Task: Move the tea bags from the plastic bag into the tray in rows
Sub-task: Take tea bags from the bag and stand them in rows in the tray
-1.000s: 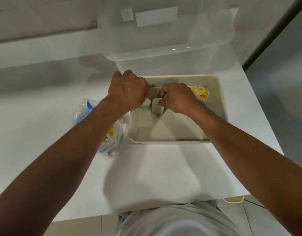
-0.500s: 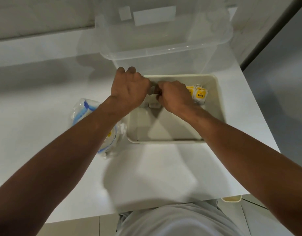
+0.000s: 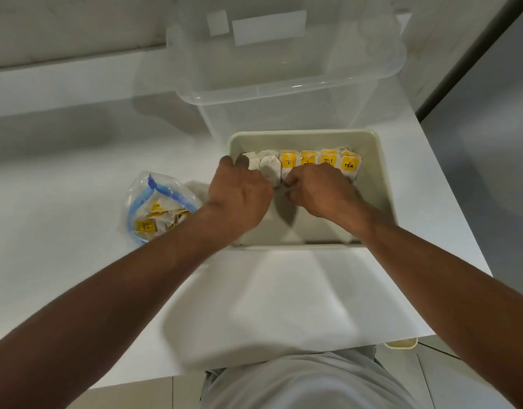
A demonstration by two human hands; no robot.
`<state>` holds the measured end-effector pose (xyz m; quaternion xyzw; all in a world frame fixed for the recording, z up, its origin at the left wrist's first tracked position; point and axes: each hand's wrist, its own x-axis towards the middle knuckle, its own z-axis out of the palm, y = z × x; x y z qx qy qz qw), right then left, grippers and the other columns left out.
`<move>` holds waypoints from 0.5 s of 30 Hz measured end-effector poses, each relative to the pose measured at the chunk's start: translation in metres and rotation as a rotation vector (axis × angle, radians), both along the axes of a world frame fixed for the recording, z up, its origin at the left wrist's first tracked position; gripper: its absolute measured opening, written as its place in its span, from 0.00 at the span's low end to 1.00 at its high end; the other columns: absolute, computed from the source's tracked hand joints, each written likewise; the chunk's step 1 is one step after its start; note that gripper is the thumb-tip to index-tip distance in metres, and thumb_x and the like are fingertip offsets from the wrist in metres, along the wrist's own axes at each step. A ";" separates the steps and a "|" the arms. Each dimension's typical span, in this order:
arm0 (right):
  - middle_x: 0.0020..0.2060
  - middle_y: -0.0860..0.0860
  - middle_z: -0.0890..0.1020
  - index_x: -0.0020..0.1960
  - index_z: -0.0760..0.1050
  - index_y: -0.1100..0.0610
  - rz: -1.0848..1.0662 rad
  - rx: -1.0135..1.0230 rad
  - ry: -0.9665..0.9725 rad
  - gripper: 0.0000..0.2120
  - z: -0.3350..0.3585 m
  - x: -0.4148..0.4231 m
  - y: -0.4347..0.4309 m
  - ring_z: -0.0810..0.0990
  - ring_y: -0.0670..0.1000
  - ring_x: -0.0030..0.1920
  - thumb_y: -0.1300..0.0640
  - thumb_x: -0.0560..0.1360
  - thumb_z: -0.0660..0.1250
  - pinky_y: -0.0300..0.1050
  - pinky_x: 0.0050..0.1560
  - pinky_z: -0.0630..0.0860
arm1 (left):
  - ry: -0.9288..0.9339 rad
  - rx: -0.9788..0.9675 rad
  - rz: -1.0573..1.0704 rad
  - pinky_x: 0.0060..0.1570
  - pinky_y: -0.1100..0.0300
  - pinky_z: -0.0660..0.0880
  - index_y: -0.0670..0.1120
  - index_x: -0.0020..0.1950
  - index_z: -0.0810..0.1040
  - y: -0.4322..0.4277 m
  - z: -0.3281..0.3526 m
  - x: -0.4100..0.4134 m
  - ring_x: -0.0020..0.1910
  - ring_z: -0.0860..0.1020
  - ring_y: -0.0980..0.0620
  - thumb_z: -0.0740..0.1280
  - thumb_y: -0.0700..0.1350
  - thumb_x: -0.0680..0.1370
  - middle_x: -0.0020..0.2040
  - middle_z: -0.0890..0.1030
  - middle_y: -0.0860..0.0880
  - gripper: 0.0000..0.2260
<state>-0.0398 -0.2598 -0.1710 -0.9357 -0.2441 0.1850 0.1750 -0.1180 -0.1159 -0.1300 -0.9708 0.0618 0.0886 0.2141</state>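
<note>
1. Fingers (image 3: 226, 161) of the left hand (image 3: 239, 196) curl round the left end of the tea bags (image 3: 307, 160), which stand in a row along the tray's (image 3: 384, 172) far wall.
2. Right hand (image 3: 319, 190) is curled at the row's near edge; I cannot tell whether it pinches a bag.
3. Half a second ago both hands covered most of the row; now it shows.

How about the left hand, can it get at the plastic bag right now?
Probably yes. The plastic bag lies open just left of the tray, beside the left hand, with nothing between; it must first let go of the tea bags.
</note>
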 end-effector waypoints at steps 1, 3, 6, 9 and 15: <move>0.48 0.51 0.84 0.54 0.81 0.46 0.029 -0.022 0.006 0.12 -0.002 -0.002 0.001 0.80 0.57 0.50 0.55 0.73 0.67 0.48 0.46 0.77 | 0.037 0.062 -0.002 0.54 0.53 0.65 0.51 0.58 0.76 -0.004 -0.003 0.001 0.60 0.71 0.46 0.60 0.48 0.80 0.57 0.79 0.49 0.09; 0.48 0.52 0.83 0.57 0.80 0.45 0.086 -0.038 -0.018 0.14 -0.005 -0.005 0.004 0.80 0.58 0.49 0.56 0.73 0.65 0.48 0.44 0.77 | 0.053 0.159 0.013 0.57 0.51 0.64 0.50 0.64 0.75 -0.007 -0.004 0.008 0.64 0.69 0.46 0.59 0.48 0.81 0.60 0.79 0.49 0.13; 0.52 0.52 0.82 0.58 0.79 0.47 0.139 -0.041 -0.081 0.13 -0.008 -0.007 0.008 0.79 0.58 0.52 0.56 0.76 0.64 0.46 0.42 0.72 | 0.052 0.216 0.044 0.58 0.51 0.64 0.50 0.65 0.75 -0.001 -0.006 0.015 0.63 0.69 0.46 0.60 0.50 0.82 0.59 0.79 0.49 0.14; 0.55 0.50 0.80 0.60 0.79 0.48 0.169 -0.058 -0.143 0.13 -0.008 -0.008 0.009 0.78 0.57 0.55 0.54 0.76 0.64 0.44 0.40 0.65 | 0.056 0.208 0.050 0.59 0.51 0.64 0.49 0.66 0.75 0.001 -0.008 0.018 0.63 0.70 0.46 0.60 0.51 0.82 0.58 0.79 0.49 0.15; 0.55 0.49 0.80 0.62 0.77 0.45 0.177 -0.075 -0.125 0.16 -0.013 -0.010 0.004 0.78 0.56 0.55 0.51 0.75 0.63 0.45 0.42 0.71 | 0.059 0.152 0.065 0.59 0.51 0.65 0.51 0.63 0.77 0.000 -0.006 0.016 0.63 0.70 0.46 0.61 0.52 0.81 0.57 0.80 0.49 0.13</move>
